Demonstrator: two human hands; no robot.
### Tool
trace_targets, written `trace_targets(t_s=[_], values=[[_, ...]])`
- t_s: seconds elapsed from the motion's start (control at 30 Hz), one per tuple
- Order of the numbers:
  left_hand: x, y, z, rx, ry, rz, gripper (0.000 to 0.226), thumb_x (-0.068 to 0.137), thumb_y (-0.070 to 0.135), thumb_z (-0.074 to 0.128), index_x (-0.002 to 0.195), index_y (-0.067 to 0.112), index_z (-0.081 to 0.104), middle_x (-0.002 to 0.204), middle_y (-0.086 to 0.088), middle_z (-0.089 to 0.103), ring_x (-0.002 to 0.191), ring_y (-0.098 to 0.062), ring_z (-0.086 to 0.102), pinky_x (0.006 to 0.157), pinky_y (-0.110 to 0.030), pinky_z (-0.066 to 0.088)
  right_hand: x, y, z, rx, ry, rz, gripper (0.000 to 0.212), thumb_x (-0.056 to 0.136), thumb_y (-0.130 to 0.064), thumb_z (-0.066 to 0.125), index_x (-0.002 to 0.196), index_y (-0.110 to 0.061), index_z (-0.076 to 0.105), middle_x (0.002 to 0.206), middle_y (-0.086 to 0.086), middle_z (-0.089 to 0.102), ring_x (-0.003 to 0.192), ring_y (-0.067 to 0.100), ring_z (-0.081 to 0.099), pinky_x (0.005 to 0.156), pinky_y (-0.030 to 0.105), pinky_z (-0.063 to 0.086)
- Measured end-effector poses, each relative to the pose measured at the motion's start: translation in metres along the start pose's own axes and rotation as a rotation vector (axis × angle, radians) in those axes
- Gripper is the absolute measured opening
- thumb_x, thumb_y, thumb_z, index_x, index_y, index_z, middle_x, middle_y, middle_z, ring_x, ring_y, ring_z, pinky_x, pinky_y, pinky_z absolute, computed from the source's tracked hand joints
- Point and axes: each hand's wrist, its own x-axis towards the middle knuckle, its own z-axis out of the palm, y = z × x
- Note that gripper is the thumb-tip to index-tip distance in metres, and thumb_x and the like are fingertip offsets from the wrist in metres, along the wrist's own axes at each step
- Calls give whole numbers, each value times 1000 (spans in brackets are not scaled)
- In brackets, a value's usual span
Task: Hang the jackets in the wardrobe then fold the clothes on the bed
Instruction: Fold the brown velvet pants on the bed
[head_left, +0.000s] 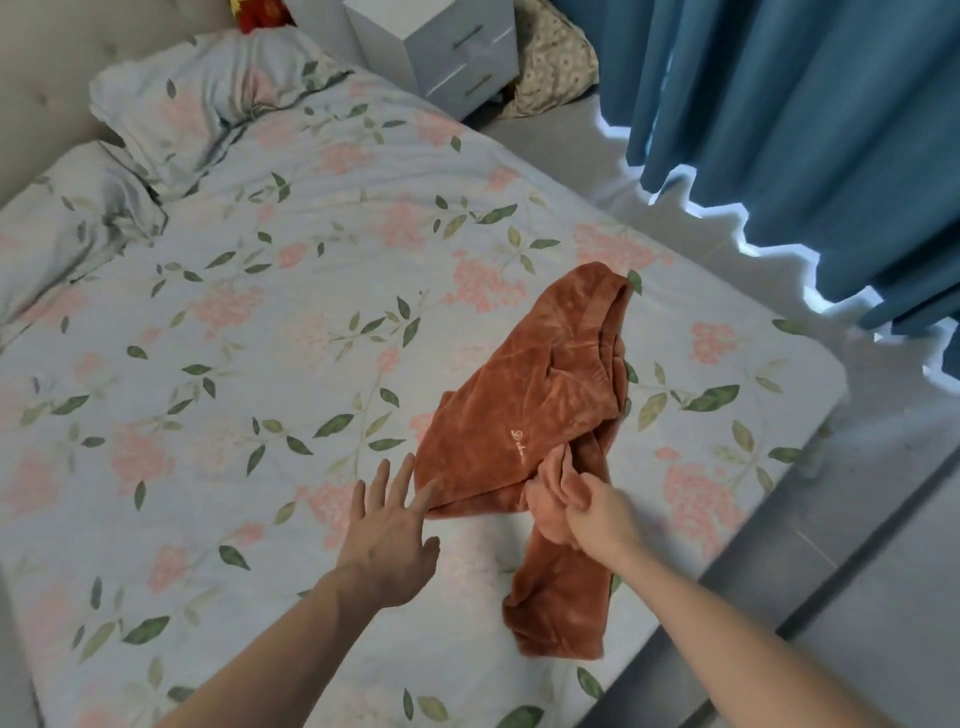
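A rust-orange velvet garment (540, 415) lies crumpled on the bed (270, 332), near its right edge. Small script embroidery shows on its front. My right hand (597, 517) grips a bunched fold of the garment at its lower middle, lifting it slightly off the sheet. My left hand (387, 530) is spread flat with straight fingers, its fingertips touching the garment's lower left edge. One leg or sleeve of the garment trails toward me below my right hand.
The floral sheet covers the bed, with two matching pillows (208, 104) at the head. A white bedside drawer unit (441, 47) stands past the bed. Blue curtains (805, 130) hang on the right, above the grey floor (857, 545).
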Motion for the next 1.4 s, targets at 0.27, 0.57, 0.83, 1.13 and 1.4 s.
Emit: trace_targets(t_s=[0.27, 0.57, 0.83, 1.13, 1.4], values=[[-107, -23, -32, -49, 24, 42, 90, 95, 45, 56, 163, 30, 0, 171, -4, -13, 157, -34, -12, 127, -53, 1, -203, -132, -47, 272, -111, -445, 33, 86, -5, 53, 85, -33, 71, 90, 1, 68, 83, 7, 67, 68, 21, 54], [-205, -64, -28, -322, 145, 200, 103, 62, 74, 69, 151, 42, 29, 156, 5, 39, 144, -26, 38, 116, -43, 35, -381, -252, -82, 766, -132, -598, 34, 82, 23, 47, 94, 2, 70, 78, 6, 67, 72, 13, 66, 63, 22, 54], [-264, -109, 3, -900, 407, 357, 62, 83, 60, 67, 137, 32, 56, 141, 4, 59, 129, -20, 57, 99, -47, 54, -521, -297, -37, 1122, -30, -668, 23, 75, 5, 55, 88, -1, 72, 72, 11, 61, 64, 20, 61, 60, 30, 54], [-353, -218, -19, -727, 365, 88, 24, 81, 35, 48, 86, 31, 71, 77, 17, 74, 77, -10, 70, 73, -34, 59, -510, -219, -31, 779, 789, -255, 22, 88, -10, 61, 103, -24, 68, 92, -4, 72, 93, 22, 71, 83, 38, 58], [-395, -199, -64, -869, 393, 142, 26, 87, 28, 57, 67, 14, 66, 66, 7, 71, 64, -7, 67, 63, -34, 58, -468, -176, 51, 448, 353, -198, 62, 88, -10, 71, 136, -36, 43, 139, -3, 49, 121, 19, 56, 93, 33, 51]])
